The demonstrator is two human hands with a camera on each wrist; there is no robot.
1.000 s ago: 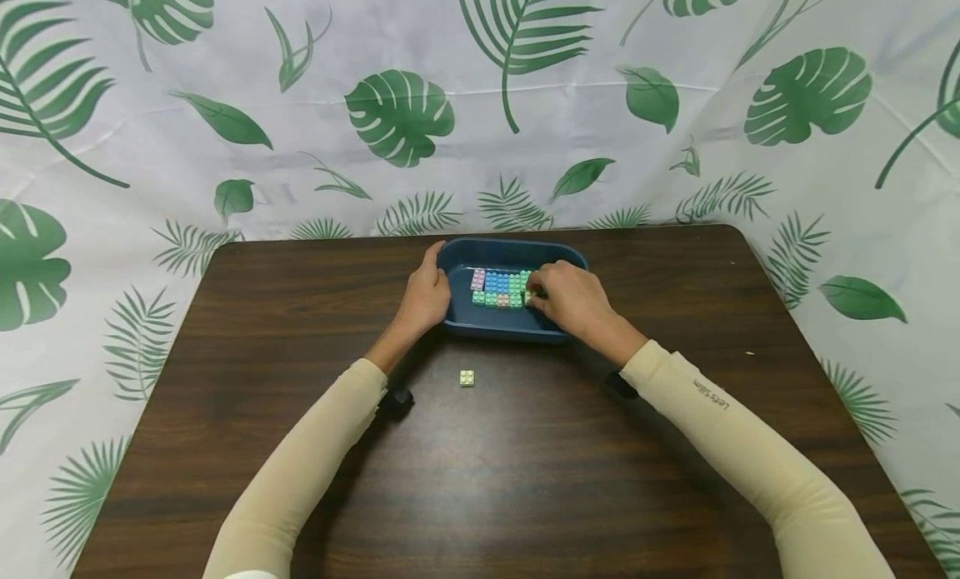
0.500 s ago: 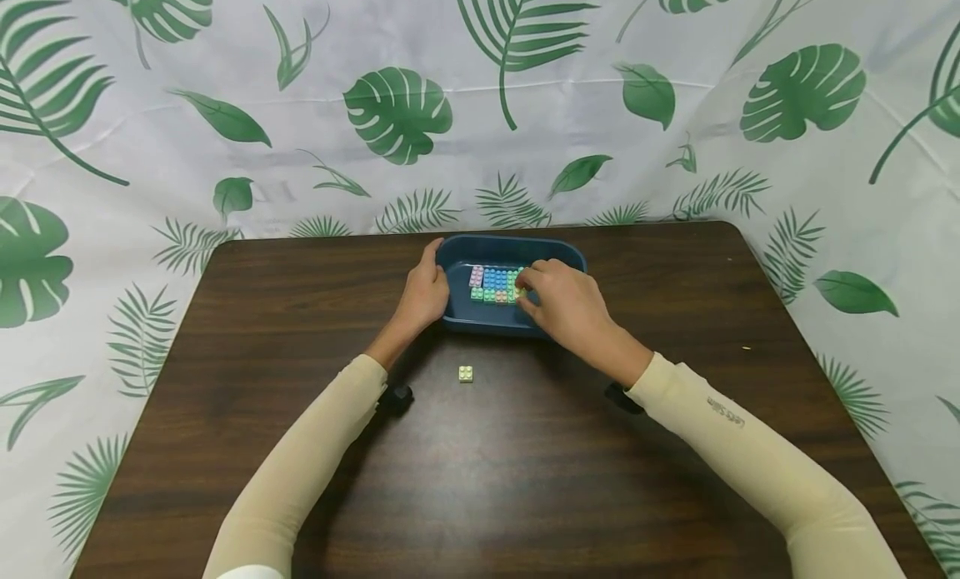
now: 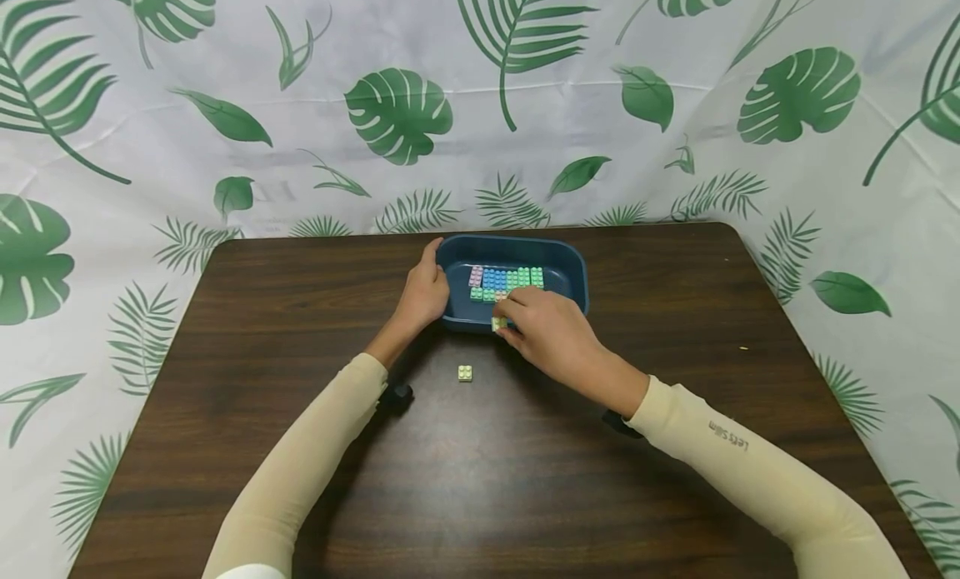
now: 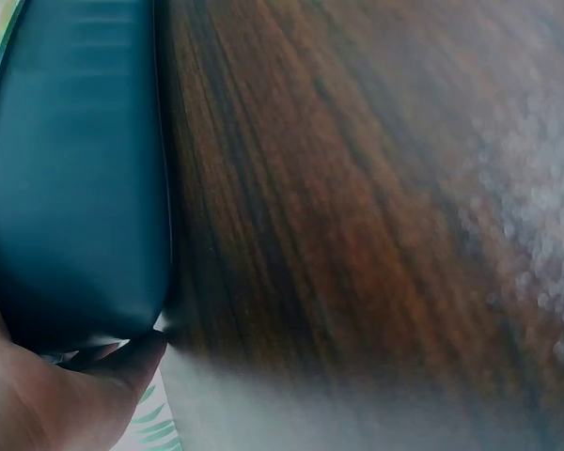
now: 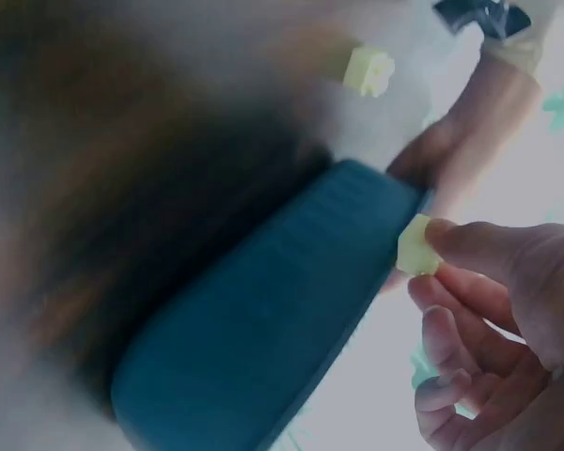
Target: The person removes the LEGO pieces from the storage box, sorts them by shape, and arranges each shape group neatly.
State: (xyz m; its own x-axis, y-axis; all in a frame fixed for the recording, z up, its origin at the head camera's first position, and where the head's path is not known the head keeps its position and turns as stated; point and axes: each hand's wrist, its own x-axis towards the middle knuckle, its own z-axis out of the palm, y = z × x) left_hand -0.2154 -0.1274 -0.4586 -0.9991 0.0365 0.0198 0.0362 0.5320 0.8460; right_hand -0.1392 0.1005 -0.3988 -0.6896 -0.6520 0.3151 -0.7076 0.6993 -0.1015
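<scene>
My left hand (image 3: 427, 291) grips the left end of a dark blue tray (image 3: 566, 267), fingers at its rim. In the left wrist view, the tray wall (image 4: 80, 178) fills the left side, with that hand below it. A pale yellow toy brick (image 5: 416, 246) is pinched between thumb and fingers of my right hand (image 3: 551, 329), over the tray's near rim. Inside the tray lie rows of studded bricks: pink (image 3: 476, 276), blue (image 3: 495, 278) and green (image 3: 536, 276). The right hand hides part of the near row. Another pale yellow brick (image 3: 465, 373) sits on the table in front of the tray.
The dark wooden table (image 3: 450, 479) stands against a white cloth (image 3: 300, 171) with green leaf prints. The tray rests near the table's far edge. A small yellowish scrap (image 3: 743, 347) lies off to the right.
My right hand has come from the right part of the brick rows toward the near rim, bringing a yellow brick along. The left hand keeps its hold on the tray.
</scene>
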